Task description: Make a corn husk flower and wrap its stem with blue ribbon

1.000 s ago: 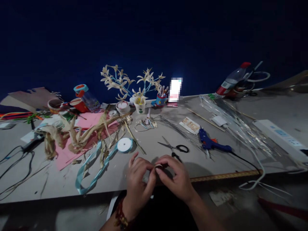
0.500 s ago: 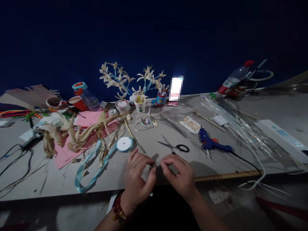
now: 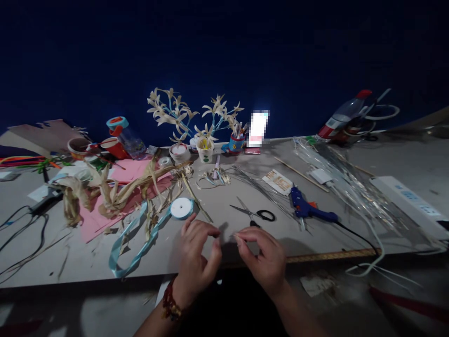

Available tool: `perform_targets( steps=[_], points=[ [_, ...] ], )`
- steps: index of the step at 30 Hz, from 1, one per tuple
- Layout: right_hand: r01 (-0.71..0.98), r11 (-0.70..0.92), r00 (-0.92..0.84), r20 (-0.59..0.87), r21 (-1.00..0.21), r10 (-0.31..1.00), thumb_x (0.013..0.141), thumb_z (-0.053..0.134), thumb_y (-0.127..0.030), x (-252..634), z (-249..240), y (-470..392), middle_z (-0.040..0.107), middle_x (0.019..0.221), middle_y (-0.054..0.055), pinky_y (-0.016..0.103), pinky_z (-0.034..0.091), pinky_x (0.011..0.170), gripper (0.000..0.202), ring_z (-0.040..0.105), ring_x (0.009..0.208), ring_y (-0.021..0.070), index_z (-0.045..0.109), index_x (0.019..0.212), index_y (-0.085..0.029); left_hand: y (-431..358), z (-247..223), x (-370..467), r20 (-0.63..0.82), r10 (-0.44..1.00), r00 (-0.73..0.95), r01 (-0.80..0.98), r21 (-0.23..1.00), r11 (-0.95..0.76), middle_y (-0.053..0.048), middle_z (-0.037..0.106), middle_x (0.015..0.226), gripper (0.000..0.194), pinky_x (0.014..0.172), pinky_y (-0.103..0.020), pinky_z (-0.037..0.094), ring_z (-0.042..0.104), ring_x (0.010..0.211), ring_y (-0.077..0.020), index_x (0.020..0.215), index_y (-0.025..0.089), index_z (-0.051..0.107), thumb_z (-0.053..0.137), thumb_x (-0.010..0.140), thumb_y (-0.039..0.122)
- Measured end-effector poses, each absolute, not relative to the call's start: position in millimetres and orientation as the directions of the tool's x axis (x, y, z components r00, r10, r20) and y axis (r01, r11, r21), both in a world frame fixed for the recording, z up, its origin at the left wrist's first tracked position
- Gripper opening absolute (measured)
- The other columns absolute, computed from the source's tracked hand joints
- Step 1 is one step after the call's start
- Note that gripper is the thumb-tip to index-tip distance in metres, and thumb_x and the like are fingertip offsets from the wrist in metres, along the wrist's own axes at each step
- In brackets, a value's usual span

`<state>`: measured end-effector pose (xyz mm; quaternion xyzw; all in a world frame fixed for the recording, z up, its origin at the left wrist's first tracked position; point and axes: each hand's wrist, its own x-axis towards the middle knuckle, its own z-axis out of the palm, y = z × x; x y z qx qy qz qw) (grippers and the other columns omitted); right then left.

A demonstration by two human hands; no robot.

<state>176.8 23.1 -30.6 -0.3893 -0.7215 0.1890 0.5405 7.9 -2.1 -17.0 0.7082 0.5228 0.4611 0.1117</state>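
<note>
My left hand (image 3: 200,252), with a beaded bracelet at the wrist, is over the table's front edge, its thumb and forefinger curled together; anything between them is too small to make out. To its right my right hand (image 3: 264,257) pinches something tiny and pale at its fingertips. A gap separates the two hands. Just beyond the right hand lie open scissors (image 3: 251,215) with black handles. A white spool (image 3: 181,208) of light blue ribbon (image 3: 138,255) is beyond my left hand. The blue glue gun (image 3: 310,209) lies to the right.
Dried husks (image 3: 115,196) cover pink paper (image 3: 91,224) at left. Pale flowers stand in a cup (image 3: 205,152) at the back, near a lit phone (image 3: 257,128). Wires (image 3: 261,192), a stick (image 3: 301,174), a bottle (image 3: 340,117) and a power strip (image 3: 410,203) are at right.
My hands have moved apart, the left one shifting slightly left. The gap between their fingertips is wider.
</note>
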Motion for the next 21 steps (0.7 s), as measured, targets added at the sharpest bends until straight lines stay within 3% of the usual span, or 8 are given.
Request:
perform_targets(
  steps=[10,16,21],
  points=[
    [0.377,0.61,-0.256,0.555,-0.697,0.791,0.087,0.06,-0.015,177.3,-20.6,26.1,0.073,0.075,0.002,0.028,0.057,0.066,0.01,0.07,0.07,0.0179,0.067,0.085,-0.022,-2.0,-12.2,13.6,0.544,0.826,0.147,0.657,0.571,-0.493,0.001,0.069,0.078,0.015,0.11,-0.055,0.035,0.063,0.078,-0.0182,0.089,0.022,0.061,0.059,0.087,0.007],
    [0.381,0.662,-0.271,0.606,-0.646,0.748,0.086,0.058,-0.01,173.3,-21.0,25.4,0.072,0.072,0.002,0.029,0.056,0.065,0.015,0.068,0.068,0.0174,0.065,0.081,-0.023,-4.7,-8.8,15.6,0.534,0.832,0.148,0.69,0.547,-0.474,0.002,0.065,0.072,0.015,0.108,-0.054,0.037,0.06,0.072,-0.0168,0.08,0.021,0.057,0.057,0.087,0.008],
    [0.485,0.656,-0.227,0.641,-0.578,0.733,0.086,0.058,-0.009,177.8,-27.8,26.8,0.073,0.073,0.002,0.031,0.057,0.068,0.015,0.069,0.07,0.0186,0.066,0.084,-0.023,-7.0,-13.1,16.8,0.51,0.853,0.11,0.69,0.578,-0.435,0.002,0.06,0.069,0.017,0.106,-0.052,0.039,0.058,0.071,-0.0163,0.076,0.021,0.054,0.055,0.086,0.007]
  ],
)
